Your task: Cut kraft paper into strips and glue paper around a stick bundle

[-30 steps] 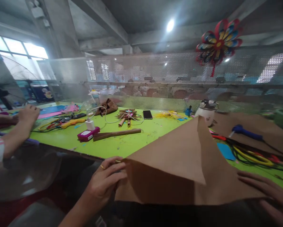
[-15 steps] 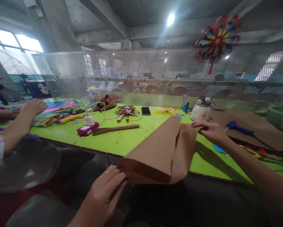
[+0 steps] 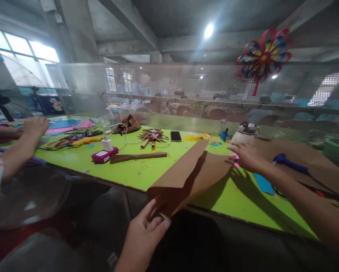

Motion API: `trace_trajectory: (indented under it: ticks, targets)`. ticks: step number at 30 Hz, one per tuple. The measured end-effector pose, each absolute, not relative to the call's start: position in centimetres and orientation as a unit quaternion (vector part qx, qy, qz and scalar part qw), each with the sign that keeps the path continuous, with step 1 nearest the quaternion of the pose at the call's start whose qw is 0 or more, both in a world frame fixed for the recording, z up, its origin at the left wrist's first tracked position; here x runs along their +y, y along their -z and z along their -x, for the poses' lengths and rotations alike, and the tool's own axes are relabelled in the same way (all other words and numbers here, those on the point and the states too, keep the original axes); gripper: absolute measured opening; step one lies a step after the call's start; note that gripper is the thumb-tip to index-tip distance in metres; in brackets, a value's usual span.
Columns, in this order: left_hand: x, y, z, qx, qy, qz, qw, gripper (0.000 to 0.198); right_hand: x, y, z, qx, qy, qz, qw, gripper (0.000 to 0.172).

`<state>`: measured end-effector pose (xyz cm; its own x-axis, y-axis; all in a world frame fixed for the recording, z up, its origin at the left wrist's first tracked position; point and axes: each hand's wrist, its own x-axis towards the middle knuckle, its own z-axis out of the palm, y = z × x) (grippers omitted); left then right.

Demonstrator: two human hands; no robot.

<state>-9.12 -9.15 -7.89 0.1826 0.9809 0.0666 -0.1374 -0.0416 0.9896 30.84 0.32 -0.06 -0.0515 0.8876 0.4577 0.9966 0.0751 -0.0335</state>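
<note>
A sheet of brown kraft paper, curled over on itself, reaches across the table's front edge. My left hand pinches its near end, thumb below and fingers partly inside the curl. Over by the paper's right corner, my right hand is open, fingers stretched out and apart from the sheet. A scrap of pink paper lies beneath those fingers. Just behind them stands a white bottle with a dark lid. Blue paper lies under my right forearm.
A blue glue gun rests on more brown paper at right. Rolled brown strips, a pink power socket and a phone lie on the green table. Another person's hand is at left.
My right hand has let go of the paper's far corner and its fingers have spread. The sheet's right side has dropped towards the table. My left hand has shifted slightly right along the near end.
</note>
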Motion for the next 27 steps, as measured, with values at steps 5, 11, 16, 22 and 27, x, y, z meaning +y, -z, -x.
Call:
trace_trajectory:
  ticks: [5,11,16,22,27]
  targets:
    - [-10.5,6.8,6.9,0.374,-0.485,-0.451,0.649,0.069,-8.5,0.1,-22.1,-0.845,0.002,0.483,0.228,0.066]
    - [-10.9,5.2,7.0,0.341,-0.459,-0.371,0.731,0.065,-14.5,0.7,-17.6,-0.871,-0.121,0.428,0.206,0.057]
    - [-11.4,3.7,7.2,0.36,-0.45,-0.342,0.742,0.07,-17.4,3.8,-18.8,-0.846,-0.047,0.455,0.274,0.059]
    - [-9.6,3.7,6.5,0.35,-0.386,-0.483,0.703,0.056,-17.1,6.8,-18.6,-0.843,0.089,0.404,0.343,0.055]
    - [-6.1,3.7,7.6,0.415,-0.289,-0.812,0.291,0.053,-16.9,6.9,-19.7,-0.856,0.041,0.369,0.36,0.056]
